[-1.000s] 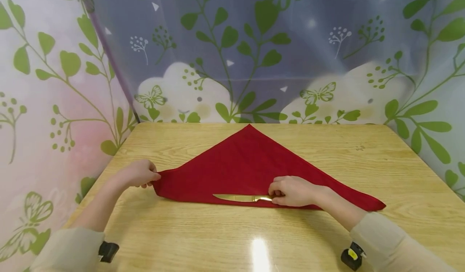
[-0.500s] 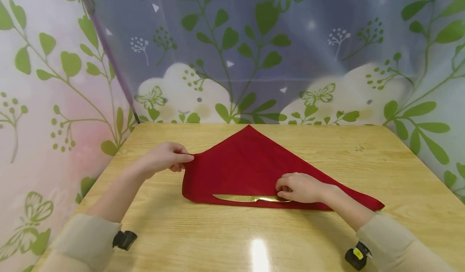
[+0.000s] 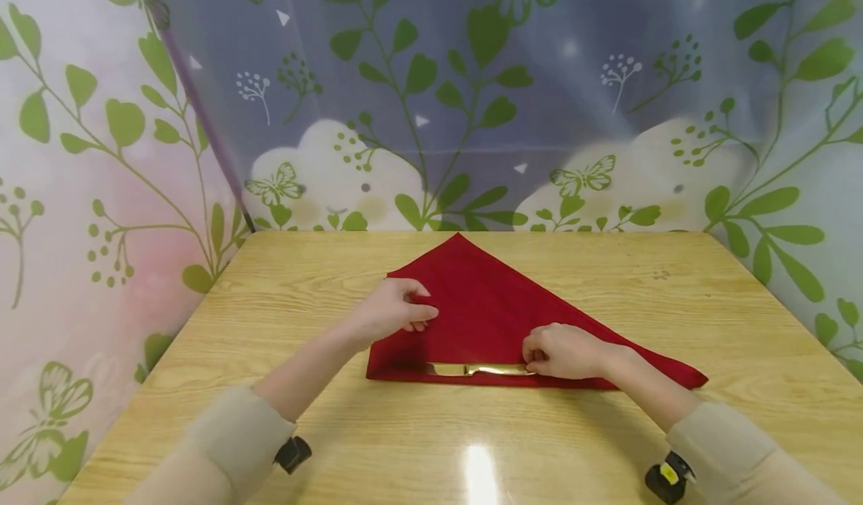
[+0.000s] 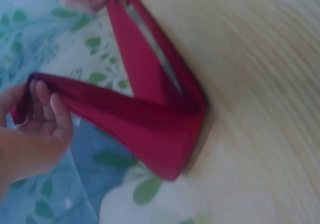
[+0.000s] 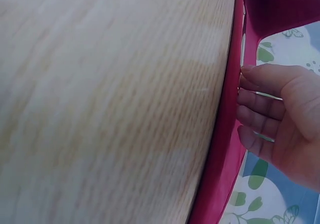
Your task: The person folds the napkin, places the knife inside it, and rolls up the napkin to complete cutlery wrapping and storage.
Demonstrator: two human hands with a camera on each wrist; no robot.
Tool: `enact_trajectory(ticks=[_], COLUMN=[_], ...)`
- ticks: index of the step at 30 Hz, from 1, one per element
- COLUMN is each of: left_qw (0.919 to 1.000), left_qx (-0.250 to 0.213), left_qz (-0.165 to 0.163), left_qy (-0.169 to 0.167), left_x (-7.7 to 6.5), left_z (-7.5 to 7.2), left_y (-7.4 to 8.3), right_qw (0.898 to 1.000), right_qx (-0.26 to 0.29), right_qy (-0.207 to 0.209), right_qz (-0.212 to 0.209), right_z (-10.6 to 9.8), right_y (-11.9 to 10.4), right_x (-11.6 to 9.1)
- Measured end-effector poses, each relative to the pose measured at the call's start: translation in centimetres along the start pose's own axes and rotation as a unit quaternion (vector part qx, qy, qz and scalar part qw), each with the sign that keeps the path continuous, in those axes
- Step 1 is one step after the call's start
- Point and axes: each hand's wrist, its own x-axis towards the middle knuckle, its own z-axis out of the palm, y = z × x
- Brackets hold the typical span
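A red cloth napkin (image 3: 485,318) lies on the table in a triangle, its peak at the far side. My left hand (image 3: 391,312) holds its left corner, raised and folded inward over the rest; the left wrist view shows the corner pinched between thumb and fingers (image 4: 42,119). Along the near folded edge lies a gold table knife (image 3: 465,369), blade to the left, with the blade tip covered by the turned-over cloth. My right hand (image 3: 562,351) has curled fingers and thumb at the end of the knife's handle, low against the cloth; the fingertips partly hide the handle.
The wooden table (image 3: 337,445) extends around the napkin on all sides. The napkin's right corner (image 3: 688,376) lies flat near my right forearm. A patterned curtain (image 3: 472,115) stands behind the table and along both sides.
My left hand has carried the napkin's left corner up and to the right, folding it over the knife's tip. My right hand has shifted slightly right along the handle.
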Motion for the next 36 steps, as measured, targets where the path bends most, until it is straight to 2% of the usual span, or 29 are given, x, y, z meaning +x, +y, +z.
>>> enact_trajectory(ticks=[5,8,13,16,21,25,27,32,34,36], left_qw=[0.9996,0.9996,0.9996,0.9993,0.9972,0.9952,0.9946,0.9926,0.9878,0.9782], left_qx=[-0.013,-0.012,-0.012,-0.002,0.032,0.058,0.065,0.080,0.115,0.165], left_qz=[0.003,-0.004,-0.006,0.005,0.031,0.048,0.053,0.066,0.080,0.100], left_qy=[0.025,0.026,0.025,0.038,0.061,0.062,0.060,0.062,0.067,0.075], left_x=[1.0,1.3,1.4,1.5,1.8,2.0,2.2,2.4,2.3,2.1], left_z=[2.7,4.0,5.7,6.4,7.8,8.8,9.3,10.0,10.1,10.0], left_y=[0.0,-0.2,-0.8,-1.1,-1.2,-1.3,-1.2,-1.0,-1.0,-1.1], right_qw=[1.000,1.000,0.999,0.997,0.989,0.984,0.985,0.986,0.986,0.986], right_qx=[-0.003,-0.002,-0.002,-0.007,0.051,0.109,0.111,0.075,0.066,0.070], right_qy=[0.008,0.017,0.040,0.073,0.134,0.140,0.134,0.131,0.132,0.132], right_qz=[0.002,0.004,0.007,0.010,0.021,-0.002,-0.022,-0.068,-0.075,-0.075], right_z=[0.1,0.0,-0.3,-0.8,-2.1,-3.0,-3.2,-3.0,-2.9,-2.8], right_y=[0.0,0.0,0.0,-0.3,-1.3,-2.3,-2.6,-2.9,-2.7,-2.5], right_x=[-0.2,-0.4,-0.4,-0.2,0.3,0.7,0.9,1.1,1.1,0.9])
